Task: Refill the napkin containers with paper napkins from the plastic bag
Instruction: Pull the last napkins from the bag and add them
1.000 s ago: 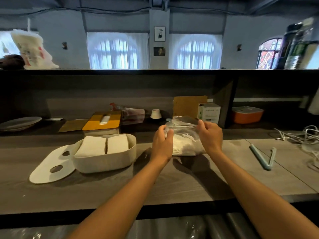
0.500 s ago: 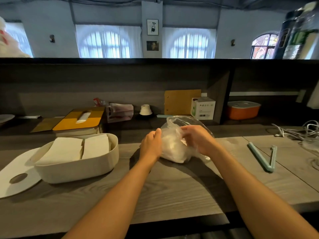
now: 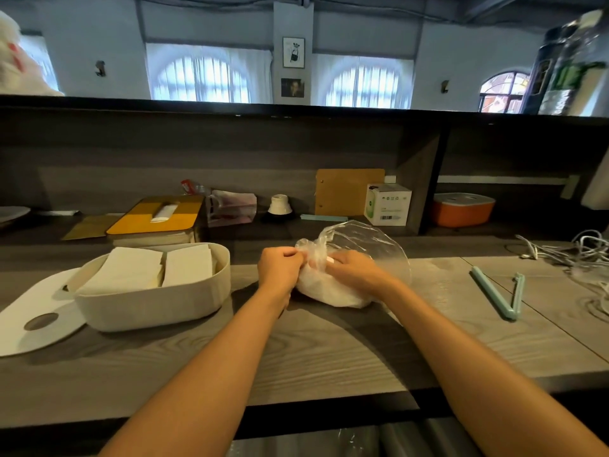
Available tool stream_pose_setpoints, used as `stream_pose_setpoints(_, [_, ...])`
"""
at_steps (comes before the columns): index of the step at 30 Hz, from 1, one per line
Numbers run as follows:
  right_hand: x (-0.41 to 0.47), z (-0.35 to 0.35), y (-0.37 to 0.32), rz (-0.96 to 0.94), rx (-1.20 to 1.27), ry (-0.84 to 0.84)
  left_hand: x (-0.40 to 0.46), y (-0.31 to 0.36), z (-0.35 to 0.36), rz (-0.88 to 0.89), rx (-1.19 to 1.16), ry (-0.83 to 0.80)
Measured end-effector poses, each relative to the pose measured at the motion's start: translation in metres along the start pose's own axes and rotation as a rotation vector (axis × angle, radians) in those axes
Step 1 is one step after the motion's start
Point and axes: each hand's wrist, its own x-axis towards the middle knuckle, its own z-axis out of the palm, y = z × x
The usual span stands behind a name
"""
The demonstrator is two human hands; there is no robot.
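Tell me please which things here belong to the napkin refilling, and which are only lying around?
Belong to the job: plastic bag, gripped by left hand and right hand; white container with napkins; its lid.

Lying about: green clip, orange box, cables, small carton.

The plastic bag (image 3: 349, 258) sat at frame centre on the counter (image 3: 296, 357), left hand (image 3: 276, 270) at its left side, right hand (image 3: 354, 270) on top. Left of it stood the napkin container (image 3: 155, 305), napkins (image 3: 145, 268) inside, its lid (image 3: 33, 321) lying at far left. A clip (image 3: 501, 293) lay to the right
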Motion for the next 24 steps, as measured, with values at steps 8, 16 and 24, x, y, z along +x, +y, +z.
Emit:
stream_pose_setpoints(8, [-0.001,0.006,0.002,-0.004,0.119,0.028,-0.005,0.008,-0.006,-0.147,-0.179,-0.038])
stream_pose_setpoints(16, [-0.009,-0.009,0.003,-0.066,0.347,0.092,-0.011,0.018,-0.011,0.128,-0.034,0.018])
stream_pose_setpoints(24, [-0.008,-0.008,0.004,-0.103,0.457,0.257,-0.018,0.015,-0.003,0.190,0.048,-0.123])
